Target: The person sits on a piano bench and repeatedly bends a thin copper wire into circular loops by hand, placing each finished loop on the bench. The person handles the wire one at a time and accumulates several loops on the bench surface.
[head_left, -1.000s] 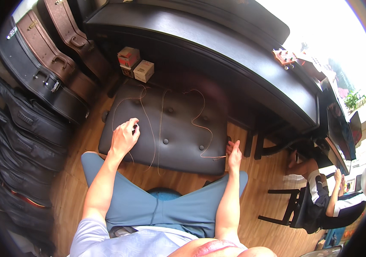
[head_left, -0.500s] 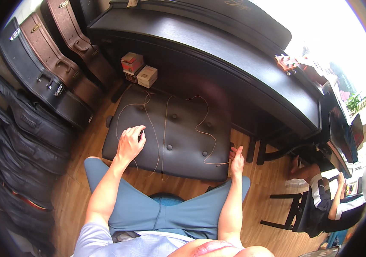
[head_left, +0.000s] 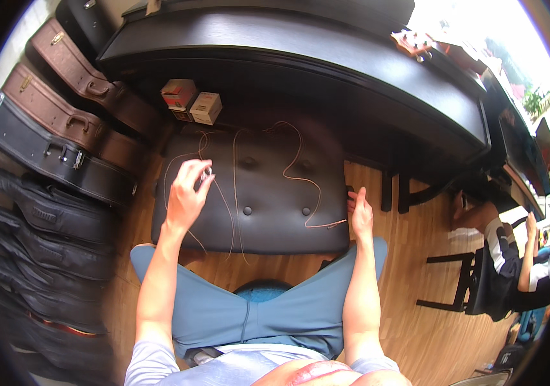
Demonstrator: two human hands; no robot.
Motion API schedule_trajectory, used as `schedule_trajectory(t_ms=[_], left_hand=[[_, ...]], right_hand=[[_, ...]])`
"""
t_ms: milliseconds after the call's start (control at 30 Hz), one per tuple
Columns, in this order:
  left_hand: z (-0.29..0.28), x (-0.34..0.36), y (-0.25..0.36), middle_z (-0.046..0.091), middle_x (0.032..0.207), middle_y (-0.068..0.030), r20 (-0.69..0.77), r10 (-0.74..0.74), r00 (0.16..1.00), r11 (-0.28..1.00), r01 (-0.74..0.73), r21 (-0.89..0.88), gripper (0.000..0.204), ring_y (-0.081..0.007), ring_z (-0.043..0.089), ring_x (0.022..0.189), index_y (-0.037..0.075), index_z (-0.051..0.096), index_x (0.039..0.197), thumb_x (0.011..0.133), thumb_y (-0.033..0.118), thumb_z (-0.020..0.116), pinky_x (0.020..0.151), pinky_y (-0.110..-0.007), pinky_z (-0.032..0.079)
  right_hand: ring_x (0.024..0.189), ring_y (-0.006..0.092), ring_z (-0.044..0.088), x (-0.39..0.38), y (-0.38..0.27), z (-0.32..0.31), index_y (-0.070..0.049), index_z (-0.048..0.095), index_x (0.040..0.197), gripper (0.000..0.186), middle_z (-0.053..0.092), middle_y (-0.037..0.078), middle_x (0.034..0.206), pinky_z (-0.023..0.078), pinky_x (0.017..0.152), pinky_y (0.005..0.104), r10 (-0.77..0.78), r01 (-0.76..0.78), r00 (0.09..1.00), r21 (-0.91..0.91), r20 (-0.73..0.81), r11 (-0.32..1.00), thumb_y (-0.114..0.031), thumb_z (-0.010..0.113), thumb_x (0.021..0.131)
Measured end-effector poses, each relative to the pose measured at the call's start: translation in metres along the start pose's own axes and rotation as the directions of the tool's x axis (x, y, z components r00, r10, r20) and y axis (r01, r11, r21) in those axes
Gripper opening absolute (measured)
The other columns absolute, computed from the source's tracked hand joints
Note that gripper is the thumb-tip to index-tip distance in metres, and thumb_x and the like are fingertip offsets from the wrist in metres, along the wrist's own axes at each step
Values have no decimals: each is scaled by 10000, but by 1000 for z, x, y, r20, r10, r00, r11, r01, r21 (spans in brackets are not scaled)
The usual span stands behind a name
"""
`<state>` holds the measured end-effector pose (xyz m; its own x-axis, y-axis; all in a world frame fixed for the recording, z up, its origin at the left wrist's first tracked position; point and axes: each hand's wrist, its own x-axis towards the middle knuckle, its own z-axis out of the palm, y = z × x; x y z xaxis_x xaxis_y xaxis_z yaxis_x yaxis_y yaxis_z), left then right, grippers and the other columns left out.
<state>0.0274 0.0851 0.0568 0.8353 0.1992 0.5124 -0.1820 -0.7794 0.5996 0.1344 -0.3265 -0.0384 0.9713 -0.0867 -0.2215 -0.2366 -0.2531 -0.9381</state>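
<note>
A black tufted piano bench (head_left: 275,235) stands in front of me. Several thin, copper-coloured strings (head_left: 318,193) lie curved and looped over its top. Above the bench's left half, my left hand (head_left: 188,190) is closed in a pinch on a small, shiny piece (head_left: 206,173), too small to make out fully. My right hand (head_left: 361,213) is at the bench's right side, its fingers curled at a dark side knob (head_left: 351,190), the thumb pointing up. The fingertips are partly hidden.
A black upright piano (head_left: 275,38) stands behind the bench, with small boxes (head_left: 206,108) beneath its left end. Hard instrument cases (head_left: 56,138) and black soft bags (head_left: 50,225) line the left. A guitar headstock (head_left: 412,44) rests at upper right. Another person sits on a black chair (head_left: 477,280) at right.
My view has shifted. My left hand has lifted a little and moved toward the far side of the bench, bringing the shiny piece into sight. My right hand stays at the bench's side.
</note>
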Motion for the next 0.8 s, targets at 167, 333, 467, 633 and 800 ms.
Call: schedule_trajectory(t_ms=[167, 333, 467, 633, 800], left_hand=[[35, 112, 59, 719, 936, -70, -40, 118, 992, 984, -122, -128, 312, -159, 699, 774, 19, 676, 1147, 866, 94, 789, 745, -296, 559], [91, 262, 86, 752, 958, -110, -30, 332, 943, 942, -329, 68, 344, -188, 727, 848, 29, 676, 1152, 899, 238, 777, 768, -318, 579], [140, 355, 76, 747, 1103, -120, -3, 311, 950, 924, -301, 236, 514, -248, 733, 993, 97, 578, 1337, 910, 325, 749, 882, -369, 583], [189, 406, 65, 731, 1204, -83, -1, 150, 989, 944, -143, 298, 612, -238, 705, 1091, 120, 547, 1395, 900, 418, 749, 992, -372, 532], [189, 413, 63, 686, 1292, -113, 21, 106, 994, 947, -107, 302, 822, -270, 651, 1201, 138, 532, 1447, 811, 601, 772, 1049, -391, 498]], right_hand=[[997, 249, 669, 3, -4, -12, 80, 609, 1300, 887, 697, 214, 1103, 519, 932, 358, 30, -30, 999, -48, -14, 998, -713, 344, 1003], [1109, 260, 669, 18, 9, -14, 32, 651, 1278, 788, 704, 187, 1197, 483, 996, 360, 71, -72, 997, -39, -29, 997, -663, 386, 1018], [1224, 327, 618, 11, -12, -14, -9, 652, 1278, 745, 688, 217, 1222, 444, 1049, 394, 109, -108, 994, -103, -3, 989, -657, 393, 1016], [1183, 322, 635, 3, -33, -27, -39, 628, 1305, 698, 704, 187, 1168, 455, 1026, 389, 124, -122, 992, -127, 5, 984, -640, 425, 1014], [1183, 327, 634, 6, -33, -29, -43, 629, 1304, 691, 703, 183, 1172, 452, 1026, 387, 127, -125, 992, -143, 3, 982, -637, 428, 1014]])
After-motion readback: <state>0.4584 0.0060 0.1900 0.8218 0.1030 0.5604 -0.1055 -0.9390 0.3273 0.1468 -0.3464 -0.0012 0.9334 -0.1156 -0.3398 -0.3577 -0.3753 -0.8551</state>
